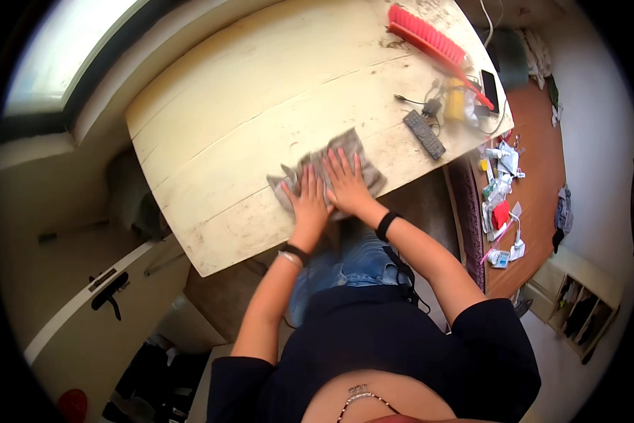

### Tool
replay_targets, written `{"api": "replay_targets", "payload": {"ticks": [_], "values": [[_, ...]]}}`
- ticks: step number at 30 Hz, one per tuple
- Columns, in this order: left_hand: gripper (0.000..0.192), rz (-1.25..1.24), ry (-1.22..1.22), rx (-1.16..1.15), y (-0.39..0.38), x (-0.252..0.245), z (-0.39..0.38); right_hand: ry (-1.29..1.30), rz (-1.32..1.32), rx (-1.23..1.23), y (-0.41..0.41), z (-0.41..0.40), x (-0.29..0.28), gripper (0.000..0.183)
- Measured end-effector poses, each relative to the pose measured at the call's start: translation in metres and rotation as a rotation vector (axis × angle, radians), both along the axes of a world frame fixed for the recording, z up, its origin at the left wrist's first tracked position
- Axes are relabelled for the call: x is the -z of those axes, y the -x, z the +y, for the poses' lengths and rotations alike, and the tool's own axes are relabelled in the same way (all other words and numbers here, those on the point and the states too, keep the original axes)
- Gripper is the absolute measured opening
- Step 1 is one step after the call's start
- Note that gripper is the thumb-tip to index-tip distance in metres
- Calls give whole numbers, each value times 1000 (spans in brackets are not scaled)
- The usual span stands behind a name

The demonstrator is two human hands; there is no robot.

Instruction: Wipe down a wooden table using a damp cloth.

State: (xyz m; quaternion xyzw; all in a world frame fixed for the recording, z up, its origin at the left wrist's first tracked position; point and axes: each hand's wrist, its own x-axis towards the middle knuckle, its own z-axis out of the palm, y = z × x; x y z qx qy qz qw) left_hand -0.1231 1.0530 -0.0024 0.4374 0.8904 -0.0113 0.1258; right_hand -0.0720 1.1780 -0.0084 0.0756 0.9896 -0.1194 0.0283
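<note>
A crumpled grey-brown cloth (369, 172) lies on a cream wooden tabletop (232, 116) close to its near edge. My left hand (309, 198) rests palm down on the cloth's left part, its thumb spread outward. Beside it my right hand (346, 182) is flat on the cloth's middle, fingers apart and pointing away from me. The thumb side of my right hand comes close to my left hand, and neither hand grips the cloth. Dark smudges and specks mark the tabletop around the cloth.
Right of the cloth lie a black remote control (424, 135), a tangled cable with a charger (431, 108), a yellow object (454, 99), a smartphone (489, 91) and a red-bristled brush (428, 36). A bed (539, 158) holding small items stands right; a door (79, 328) stands left.
</note>
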Motion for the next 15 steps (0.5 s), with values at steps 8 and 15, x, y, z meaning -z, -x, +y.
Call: {"api": "replay_targets", "payload": {"ticks": [8,15], "values": [[72,-36,138,-264,-25,0,-130,44,-112,-388,33,-124,-9,80],[74,-34,164,-574,-21,9,-219,70,19,-611,65,-206,1,79]]}}
